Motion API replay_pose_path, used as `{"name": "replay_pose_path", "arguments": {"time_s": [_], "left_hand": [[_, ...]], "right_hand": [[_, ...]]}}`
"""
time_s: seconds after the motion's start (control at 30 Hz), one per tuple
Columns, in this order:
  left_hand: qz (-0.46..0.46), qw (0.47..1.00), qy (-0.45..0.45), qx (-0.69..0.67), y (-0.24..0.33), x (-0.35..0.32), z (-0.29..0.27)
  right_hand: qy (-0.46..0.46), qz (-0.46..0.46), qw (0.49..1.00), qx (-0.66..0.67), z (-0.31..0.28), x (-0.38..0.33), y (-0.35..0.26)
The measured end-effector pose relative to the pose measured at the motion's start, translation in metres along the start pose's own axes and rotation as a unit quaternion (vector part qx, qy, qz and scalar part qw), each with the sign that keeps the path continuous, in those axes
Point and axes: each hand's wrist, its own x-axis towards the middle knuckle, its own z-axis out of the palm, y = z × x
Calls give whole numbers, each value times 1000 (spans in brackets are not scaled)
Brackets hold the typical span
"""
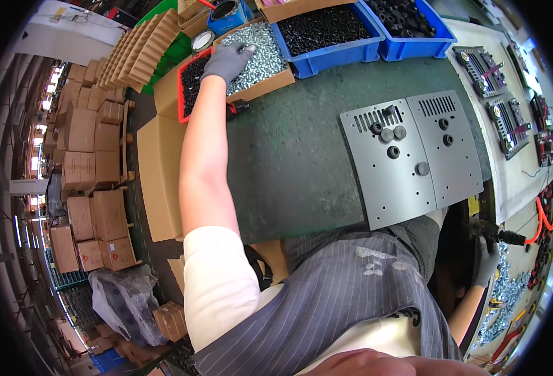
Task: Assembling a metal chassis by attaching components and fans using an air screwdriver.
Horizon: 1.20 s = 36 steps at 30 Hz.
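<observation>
Silvery metal screws (pixel 263 61) point every which way, no common long axis, under and beside the grey-gloved left hand (pixel 227 61); can't tell if it's closed on any.

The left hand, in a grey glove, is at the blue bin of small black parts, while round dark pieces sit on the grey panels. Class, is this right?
Not quite: the head view shows the left hand at the cardboard box of small silvery parts. The grey glove and the round dark pieces on the grey panels are right.
</observation>
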Motion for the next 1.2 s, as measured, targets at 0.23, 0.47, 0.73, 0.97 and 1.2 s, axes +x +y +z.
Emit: {"name": "replay_pose_path", "arguments": {"time_s": [0.23, 0.47, 0.73, 0.97, 1.2], "left_hand": [[2, 990, -103, -101, -12, 15, 11], [-225, 782, -83, -576, -10, 20, 2], [-206, 616, -114, -752, -25, 41, 3], [-212, 434, -87, -872, -28, 29, 11], [-123, 305, -175, -928, -19, -6, 11]], "right_hand": [[65, -42, 985, 156, 11, 2, 25], [-55, 9, 962, 268, 6, 13, 27], [-76, -68, 956, 276, 13, 16, 26], [-75, -82, 962, 249, 21, 16, 26], [48, -77, 985, 147, 18, 0, -10]]}}
